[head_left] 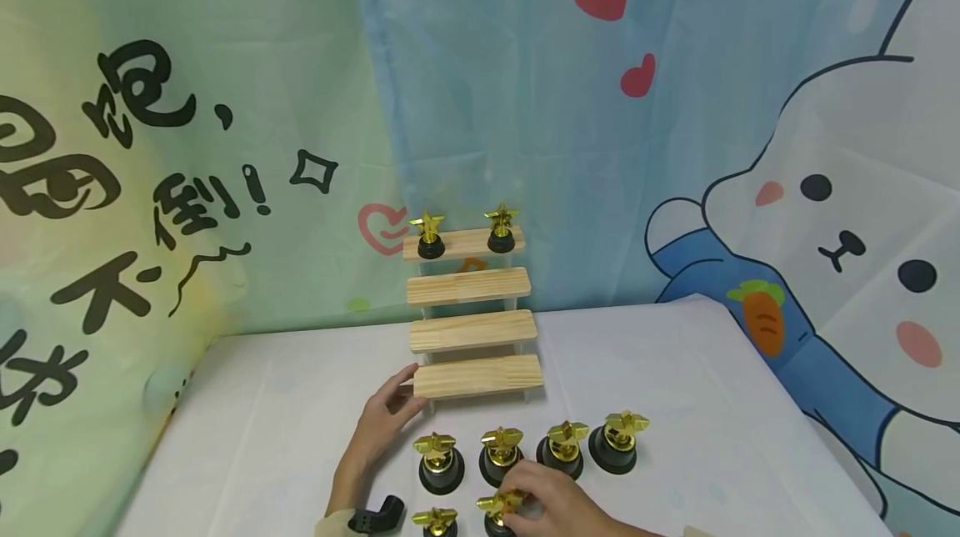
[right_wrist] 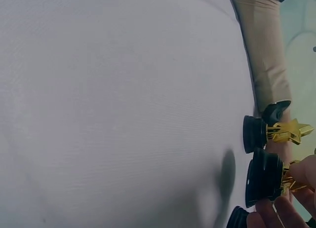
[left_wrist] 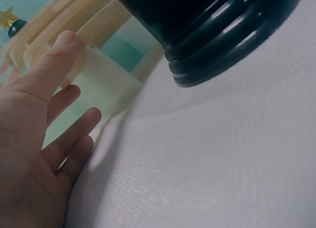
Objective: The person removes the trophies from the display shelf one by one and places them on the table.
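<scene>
Resting at the left: the left hand (head_left: 382,429) is laid against the left end of the bottom step (head_left: 477,376) of the wooden stair stand (head_left: 471,328), fingers straight and relaxed, thumb tip on the wood; nothing is clasped.
Left wrist view: the thumb (left_wrist: 58,55) is seen pressed on the pale edge of the stand (left_wrist: 74,25), with a black trophy base (left_wrist: 217,30) looming just beside on the white cloth.
Top step: two star trophies are stood here, one at the left end (head_left: 430,235), one at the right end (head_left: 501,228); the three lower steps are bare wood.
Table: a white tablecloth (head_left: 675,387) is spread under everything.
Front row: four star trophies are lined up before the stand, from the leftmost (head_left: 439,462) to the rightmost (head_left: 617,439).
Near edge: another trophy (head_left: 435,522) is cut off by the frame.
Right hand: the right hand (head_left: 551,504) is curled round the gold star trophy (head_left: 498,512), fingers pinching its golden top.
Right wrist view: fingertips (right_wrist: 289,206) are seen on that trophy's stem (right_wrist: 266,176), its base on the cloth.
Backdrop: a cartoon rabbit curtain (head_left: 825,212) is hung behind.
</scene>
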Available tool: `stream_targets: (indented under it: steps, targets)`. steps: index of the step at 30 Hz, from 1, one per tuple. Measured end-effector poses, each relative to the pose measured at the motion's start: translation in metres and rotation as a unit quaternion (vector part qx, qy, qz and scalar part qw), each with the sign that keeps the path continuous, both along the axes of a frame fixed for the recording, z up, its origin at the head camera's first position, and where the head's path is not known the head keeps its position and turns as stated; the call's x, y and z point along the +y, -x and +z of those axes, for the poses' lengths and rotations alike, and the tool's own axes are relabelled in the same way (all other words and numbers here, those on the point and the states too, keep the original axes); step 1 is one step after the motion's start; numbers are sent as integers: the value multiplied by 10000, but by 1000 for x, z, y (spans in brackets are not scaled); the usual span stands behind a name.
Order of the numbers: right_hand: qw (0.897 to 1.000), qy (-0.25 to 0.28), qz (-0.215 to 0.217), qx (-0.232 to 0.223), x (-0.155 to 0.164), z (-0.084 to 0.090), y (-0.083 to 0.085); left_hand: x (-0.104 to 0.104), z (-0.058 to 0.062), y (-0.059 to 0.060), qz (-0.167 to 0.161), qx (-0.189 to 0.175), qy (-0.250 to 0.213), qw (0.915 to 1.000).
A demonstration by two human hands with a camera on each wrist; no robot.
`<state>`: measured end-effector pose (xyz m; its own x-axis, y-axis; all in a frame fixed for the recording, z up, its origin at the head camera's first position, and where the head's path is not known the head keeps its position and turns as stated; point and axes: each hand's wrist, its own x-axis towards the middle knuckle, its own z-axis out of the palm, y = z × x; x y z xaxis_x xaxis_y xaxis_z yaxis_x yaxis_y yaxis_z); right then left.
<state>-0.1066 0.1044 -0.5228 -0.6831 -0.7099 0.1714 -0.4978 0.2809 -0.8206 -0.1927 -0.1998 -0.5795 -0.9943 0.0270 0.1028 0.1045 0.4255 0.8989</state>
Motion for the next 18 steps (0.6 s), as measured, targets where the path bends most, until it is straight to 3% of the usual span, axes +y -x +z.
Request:
stream_targets:
  steps: [18]
  targets:
    - [9978,-137,108,-637,4,-10,-1,1,0,0,31,-111,38,9999]
